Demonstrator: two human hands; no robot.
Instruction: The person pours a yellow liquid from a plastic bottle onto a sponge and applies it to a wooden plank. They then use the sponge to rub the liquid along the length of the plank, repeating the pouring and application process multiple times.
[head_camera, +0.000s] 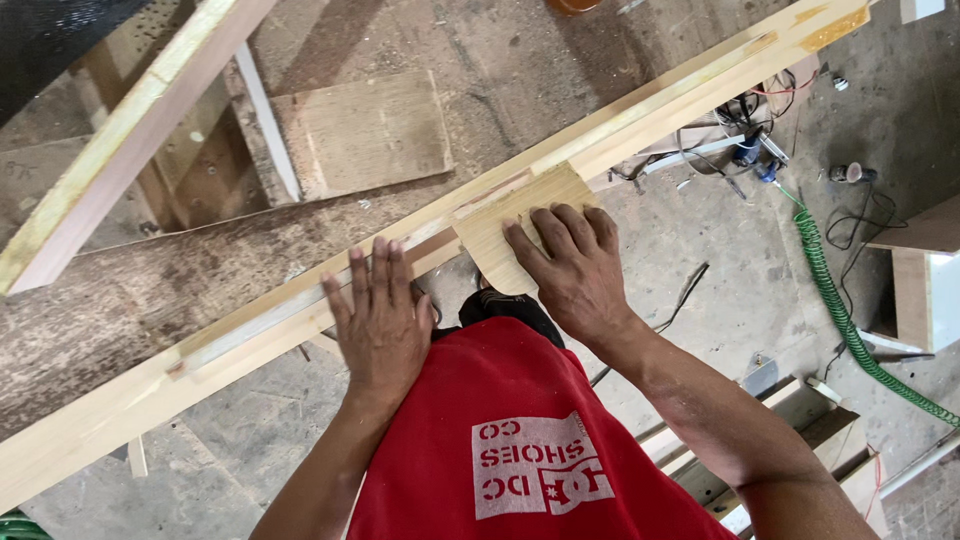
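A long pale wooden beam runs diagonally from the lower left to the upper right. My left hand lies flat on it, fingers spread, holding nothing. My right hand presses a small pale wooden piece with a rounded lower corner against the side of the beam. My red shirt fills the bottom middle.
A worn brown board surface lies behind the beam, with a plywood offcut and a second pale beam at upper left. On the concrete floor at right are a green coiled hose, tangled cables and wooden boxes.
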